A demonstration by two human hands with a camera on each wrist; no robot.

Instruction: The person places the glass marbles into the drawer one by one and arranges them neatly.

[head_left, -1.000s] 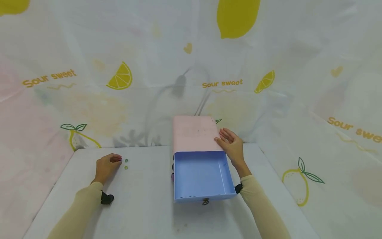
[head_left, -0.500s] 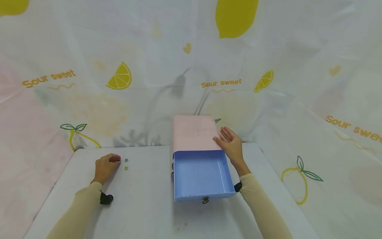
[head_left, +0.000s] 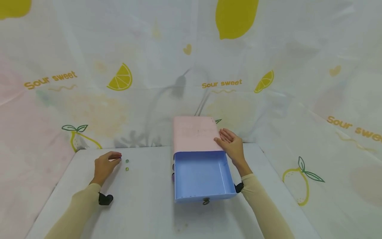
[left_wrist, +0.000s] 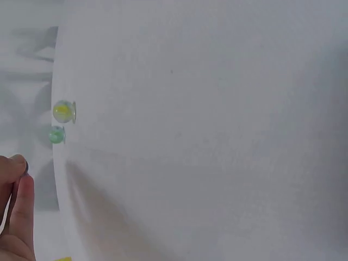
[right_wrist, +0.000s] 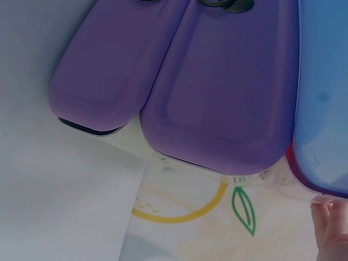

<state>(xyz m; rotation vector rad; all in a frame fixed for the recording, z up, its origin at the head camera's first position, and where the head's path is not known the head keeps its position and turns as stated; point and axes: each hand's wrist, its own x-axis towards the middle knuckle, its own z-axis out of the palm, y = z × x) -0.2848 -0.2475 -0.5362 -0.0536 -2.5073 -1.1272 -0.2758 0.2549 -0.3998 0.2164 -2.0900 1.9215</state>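
My left hand (head_left: 103,167) is at the left of the table, thumb and finger pinching a small dark marble (left_wrist: 25,167) that their tips partly hide. Just right of these fingertips, a green marble (head_left: 127,161) and a yellow-green marble (head_left: 127,169) lie on the tabletop; both look like clear glass in the left wrist view. My right hand (head_left: 233,148) rests against the right side of a pink-topped drawer cabinet (head_left: 195,134), thumb at the top edge and fingers extended. The cabinet's blue top drawer (head_left: 200,174) is pulled out, with nothing visible inside.
Two purple drawers (right_wrist: 220,92) sit beneath the blue one, pushed in. A metal ring pull (head_left: 206,201) hangs on the blue drawer's front. The white table (head_left: 143,205) meets a lemon-printed backdrop (head_left: 155,109) behind the cabinet.
My left hand has shifted slightly, and its thumb now shows more clearly apart from the fingers above. The right hand and the pulled-out drawer stay as they were.
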